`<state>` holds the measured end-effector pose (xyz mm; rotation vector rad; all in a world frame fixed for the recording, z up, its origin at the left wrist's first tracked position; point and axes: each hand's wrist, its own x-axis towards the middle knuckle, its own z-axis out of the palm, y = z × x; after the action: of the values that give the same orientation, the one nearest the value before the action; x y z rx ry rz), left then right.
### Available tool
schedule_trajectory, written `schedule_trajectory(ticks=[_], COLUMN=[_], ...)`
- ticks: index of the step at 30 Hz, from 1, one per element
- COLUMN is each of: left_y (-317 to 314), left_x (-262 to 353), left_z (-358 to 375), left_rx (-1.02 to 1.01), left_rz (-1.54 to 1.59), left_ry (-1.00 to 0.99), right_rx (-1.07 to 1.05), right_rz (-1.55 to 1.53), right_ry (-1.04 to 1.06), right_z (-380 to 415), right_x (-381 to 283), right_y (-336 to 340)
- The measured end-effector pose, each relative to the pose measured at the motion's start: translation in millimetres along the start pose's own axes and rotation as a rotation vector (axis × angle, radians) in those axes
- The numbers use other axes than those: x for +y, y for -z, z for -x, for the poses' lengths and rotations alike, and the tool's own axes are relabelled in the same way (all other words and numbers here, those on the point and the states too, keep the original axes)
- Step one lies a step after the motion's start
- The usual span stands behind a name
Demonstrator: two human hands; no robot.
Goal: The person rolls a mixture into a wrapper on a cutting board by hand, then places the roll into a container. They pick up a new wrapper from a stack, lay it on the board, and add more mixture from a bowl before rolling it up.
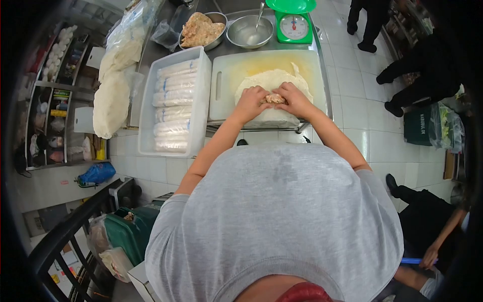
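Note:
A pale round sheet (251, 80) lies on a white cutting board (229, 63), its near part hanging over the board's front edge. On the sheet is a lump of orange-pink filling (274, 98). My left hand (252, 100) presses at the filling's left end with fingers curled. At its right end my right hand (296, 99) is curled in the same way. The thumbs of both hands meet the near side of the filling. Left of the board, a white tub (143, 113) holds several wrapped rolls (173, 108).
Behind the board stand a bowl of orange filling (202, 29), a steel bowl with a spoon (250, 32) and a green scale (293, 27). Large pale bundles (111, 100) lie at the left. Other people's legs (417, 70) and a person's hand (429, 256) show at the right.

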<state>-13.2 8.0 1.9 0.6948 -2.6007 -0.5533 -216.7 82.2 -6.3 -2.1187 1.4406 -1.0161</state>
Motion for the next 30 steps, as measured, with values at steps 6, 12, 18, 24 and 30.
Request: schedule_trajectory(ticks=[6,12,18,24,30], left_y=[-8,7,-4,-13,-27], left_x=[-8,7,3,23,16], left_z=[-4,-13,-14,-19,-16], left_rx=[-0.007,-0.083,-0.068,0.029,0.077], left_rz=[-0.020,0.125,-0.134,-0.164,-0.257], left_ry=[-0.089,0.038,-0.062,-0.082,-0.096], right_rx=[-0.077,-0.135,-0.052,-0.031,-0.060], right_rz=[0.007,-0.124,-0.177,-0.088,0.080], right_ry=[0.011,-0.098,-0.141,-0.099,-0.061], right_z=[-2,1,9,13,14], right_x=[19,5,12,3,16], right_y=[-12,13,16,22,3])
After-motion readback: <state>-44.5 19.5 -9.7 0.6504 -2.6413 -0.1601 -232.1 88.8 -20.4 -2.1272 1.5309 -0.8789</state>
